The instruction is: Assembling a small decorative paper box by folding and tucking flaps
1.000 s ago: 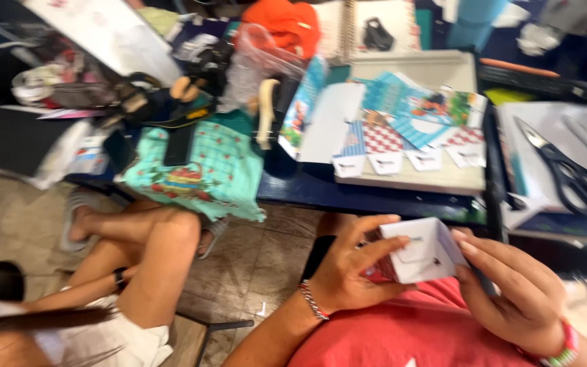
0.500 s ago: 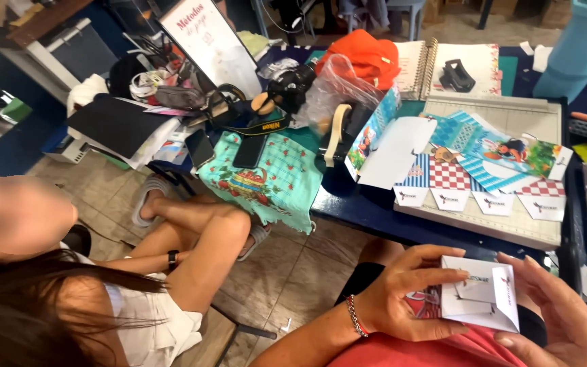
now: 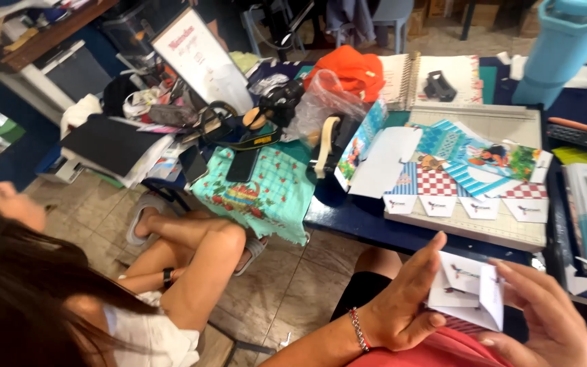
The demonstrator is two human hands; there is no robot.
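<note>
Hands, left hand [image 3: 402, 306] and right hand [image 3: 545, 319], are pinching a folded white paper box [image 3: 469, 289]; uneven pressure risks creasing it crooked.

The small white folded box [image 3: 469, 291] is matt paper card. The teal printed towel [image 3: 259, 194] looks like soft cloth. The tall light-blue bottle [image 3: 557, 47] is smooth plastic.

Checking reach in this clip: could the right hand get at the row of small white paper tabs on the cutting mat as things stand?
Probably yes: the tabs lie uncovered at the mat's near edge, just beyond the right hand, but both hands hold a folded white paper piece.
</note>
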